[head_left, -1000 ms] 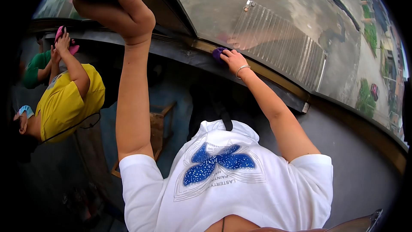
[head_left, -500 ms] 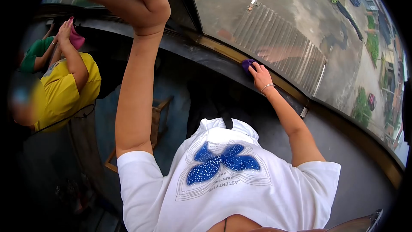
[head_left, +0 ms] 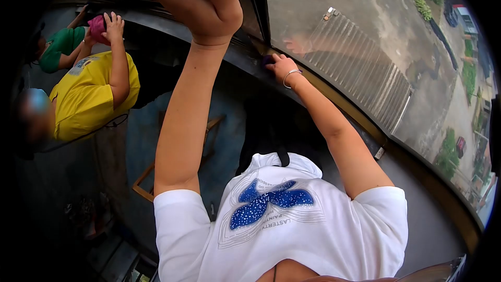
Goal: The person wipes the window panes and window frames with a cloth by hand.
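My right hand (head_left: 284, 68) is closed on a dark purple cloth (head_left: 269, 61), pressed against the window's lower frame near the dark upright post (head_left: 255, 8). A silvery bracelet circles that wrist. My left hand (head_left: 201, 8) is raised large at the top of the view, thumb pointing up, its fingertips cut off or lost in shadow. Whether it holds anything cannot be made out. Beside my right hand, the window pane (head_left: 355, 26) shows a faint reflection of it. Below the pane runs a brownish frame strip (head_left: 342, 98) along the dark sill.
At the left, a person in a yellow shirt (head_left: 96, 96) has both hands at a pink cloth (head_left: 99, 30). Another person in green (head_left: 62, 49) stands beyond. A wooden stool (head_left: 143, 183) is below my left arm. Outside lies a corrugated roof (head_left: 360, 65).
My right hand first slid right along the frame with the cloth, then back left to near the post. The view has shifted, and my left hand now appears farther right.
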A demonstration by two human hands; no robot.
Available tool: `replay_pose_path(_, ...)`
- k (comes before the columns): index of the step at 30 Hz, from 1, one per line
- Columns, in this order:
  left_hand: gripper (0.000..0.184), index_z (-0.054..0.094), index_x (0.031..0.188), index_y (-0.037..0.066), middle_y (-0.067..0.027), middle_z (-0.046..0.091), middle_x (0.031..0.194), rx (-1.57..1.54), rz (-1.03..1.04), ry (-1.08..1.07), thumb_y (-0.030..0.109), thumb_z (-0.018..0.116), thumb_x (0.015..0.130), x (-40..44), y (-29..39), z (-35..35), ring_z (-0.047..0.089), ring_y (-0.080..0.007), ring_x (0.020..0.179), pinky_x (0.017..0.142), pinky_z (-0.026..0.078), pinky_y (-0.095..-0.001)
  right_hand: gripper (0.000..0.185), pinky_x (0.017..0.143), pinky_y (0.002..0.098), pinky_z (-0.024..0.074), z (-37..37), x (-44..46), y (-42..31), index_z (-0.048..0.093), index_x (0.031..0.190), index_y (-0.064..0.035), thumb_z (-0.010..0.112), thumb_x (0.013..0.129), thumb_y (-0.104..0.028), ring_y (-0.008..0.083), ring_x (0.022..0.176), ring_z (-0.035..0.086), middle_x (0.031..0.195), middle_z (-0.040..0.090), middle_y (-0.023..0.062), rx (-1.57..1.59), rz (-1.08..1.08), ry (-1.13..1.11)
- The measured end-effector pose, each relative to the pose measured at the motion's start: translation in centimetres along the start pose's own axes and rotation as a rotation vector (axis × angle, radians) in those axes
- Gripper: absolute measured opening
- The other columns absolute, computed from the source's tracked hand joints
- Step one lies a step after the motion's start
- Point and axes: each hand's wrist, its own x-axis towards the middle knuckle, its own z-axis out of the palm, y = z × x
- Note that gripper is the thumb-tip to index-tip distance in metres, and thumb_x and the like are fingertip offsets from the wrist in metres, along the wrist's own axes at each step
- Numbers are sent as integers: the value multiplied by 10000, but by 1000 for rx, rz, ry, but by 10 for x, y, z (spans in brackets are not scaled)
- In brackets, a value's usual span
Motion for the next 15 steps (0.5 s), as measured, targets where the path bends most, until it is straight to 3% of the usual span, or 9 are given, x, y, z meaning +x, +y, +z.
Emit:
replay_pose_path(1,667,213,1409,-121,-272,322,1405,8,2,11,321,440,965,-2,-1,2,348,-376,1278,1086,242,-434,386,882,383,473,5,-10,3,658,1177,-218,560,818,-117,287,1052,547,1227,512,118,-5,4,3)
replay_pose_path(3,668,202,1413,-118,-262,310,1410,-21,-47,11,316,443,966,-2,-1,4,341,-370,1285,1088,237,-427,395,863,344,479,32,-39,10,681,1156,-149,562,783,-92,253,1020,583,1170,595,126,393,91,-151)
replay_pose_path(6,671,190,1416,-115,-256,299,1414,-89,-84,22,311,449,968,1,-5,7,342,-365,1284,1086,241,-420,414,843,306,468,43,-67,26,647,1129,5,520,738,-45,177,935,599,942,682,68,1380,523,-204)
replay_pose_path(7,672,187,1417,-115,-255,297,1414,-109,-94,23,310,451,968,2,-7,7,343,-363,1283,1085,242,-418,405,863,319,464,38,-75,29,656,1112,-22,539,725,-43,224,959,602,975,674,85,1276,565,-123)
replay_pose_path(9,675,183,1418,-116,-255,302,1411,-101,-84,30,307,455,967,3,-15,9,338,-361,1291,1087,241,-412,417,857,325,468,25,-75,29,666,1114,-81,563,712,-41,265,967,590,1043,643,100,739,304,242)
replay_pose_path(10,676,181,1418,-116,-255,304,1410,-101,-81,33,305,456,967,4,-17,9,336,-361,1293,1088,241,-410,417,857,325,468,18,-71,29,666,1114,-81,563,712,-41,265,967,590,1043,643,100,735,309,244)
replay_pose_path(12,677,183,1415,-120,-261,305,1409,-115,-90,16,308,455,966,7,-22,8,335,-366,1293,1091,235,-416,442,886,379,462,-6,-58,14,637,1164,-147,623,726,-91,285,1044,556,1219,557,73,416,227,442)
replay_pose_path(13,677,183,1414,-121,-262,305,1409,-119,-93,8,308,454,966,8,-25,8,334,-368,1293,1092,233,-419,442,886,379,462,-8,-51,11,637,1164,-147,623,726,-91,285,1044,556,1219,557,73,417,226,442)
replay_pose_path(15,677,183,1412,-123,-269,304,1411,-28,-71,24,308,452,965,12,-30,9,333,-376,1292,1094,228,-428,497,890,383,457,-9,-32,5,584,1234,-188,645,746,-118,272,1072,541,1310,485,52,21,205,118)
